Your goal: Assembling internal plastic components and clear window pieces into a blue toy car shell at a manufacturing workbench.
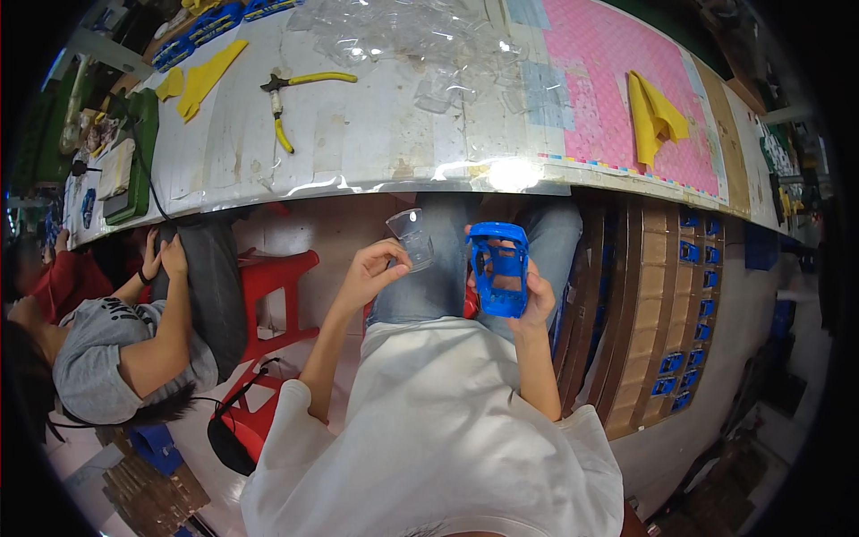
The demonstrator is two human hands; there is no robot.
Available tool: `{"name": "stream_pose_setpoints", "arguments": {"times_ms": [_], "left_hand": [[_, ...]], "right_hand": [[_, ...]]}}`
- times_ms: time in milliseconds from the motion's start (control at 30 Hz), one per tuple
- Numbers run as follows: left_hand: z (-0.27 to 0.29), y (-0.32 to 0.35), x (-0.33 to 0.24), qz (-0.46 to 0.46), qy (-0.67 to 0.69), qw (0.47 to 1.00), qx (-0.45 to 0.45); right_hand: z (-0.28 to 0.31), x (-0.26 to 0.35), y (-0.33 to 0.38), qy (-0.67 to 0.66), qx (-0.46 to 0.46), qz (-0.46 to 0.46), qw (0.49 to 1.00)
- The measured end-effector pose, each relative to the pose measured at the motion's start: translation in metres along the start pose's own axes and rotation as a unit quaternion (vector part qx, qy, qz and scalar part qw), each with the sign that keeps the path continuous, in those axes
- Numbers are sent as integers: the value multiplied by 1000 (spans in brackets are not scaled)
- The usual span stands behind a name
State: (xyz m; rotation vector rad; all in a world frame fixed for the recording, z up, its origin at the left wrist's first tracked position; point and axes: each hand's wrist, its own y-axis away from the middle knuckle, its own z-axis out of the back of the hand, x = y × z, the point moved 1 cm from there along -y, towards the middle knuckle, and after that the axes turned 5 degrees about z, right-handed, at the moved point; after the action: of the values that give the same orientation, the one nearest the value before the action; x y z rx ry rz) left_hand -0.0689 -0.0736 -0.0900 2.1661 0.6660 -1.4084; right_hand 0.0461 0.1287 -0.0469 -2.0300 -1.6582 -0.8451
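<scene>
Over my lap, my left hand (pixel 374 271) pinches a thin clear plastic piece (pixel 412 234) by its lower edge. It looks like a moulded window part, and its outline is hard to make out. My right hand (pixel 535 297) grips a blue toy car body shell (pixel 512 300) from its right side. The shell has open window gaps and stands roughly upright, its inner parts partly hidden. A gap separates the clear piece from the shell. Both hands are below the front edge of the white worktable (pixel 340 170).
Clear plastic pieces (pixel 403 40) are heaped at the table's back. Yellow-handled pliers (pixel 279 83) and yellow cloths (pixel 658 121) lie on top. Right of my legs stands a partitioned box (pixel 640 313) with several blue shells. A seated co-worker (pixel 134 349) and a red stool (pixel 277 295) are left.
</scene>
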Motion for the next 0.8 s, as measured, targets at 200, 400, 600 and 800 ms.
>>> {"name": "stream_pose_setpoints", "arguments": {"times_ms": [200,400,600,800], "left_hand": [[-7,-17,-21,-36,-21,999,-1],[49,-22,72,60,-32,996,-53],[-1,0,31,46,-3,999,-26],[-30,-7,5,38,20,999,4]], "right_hand": [[0,-3,0,-10,2,-3,1000],[-3,1,-1,9,-26,7,1000],[14,2,2,-6,-34,-3,999],[9,3,-2,-31,-15,-9,999]]}}
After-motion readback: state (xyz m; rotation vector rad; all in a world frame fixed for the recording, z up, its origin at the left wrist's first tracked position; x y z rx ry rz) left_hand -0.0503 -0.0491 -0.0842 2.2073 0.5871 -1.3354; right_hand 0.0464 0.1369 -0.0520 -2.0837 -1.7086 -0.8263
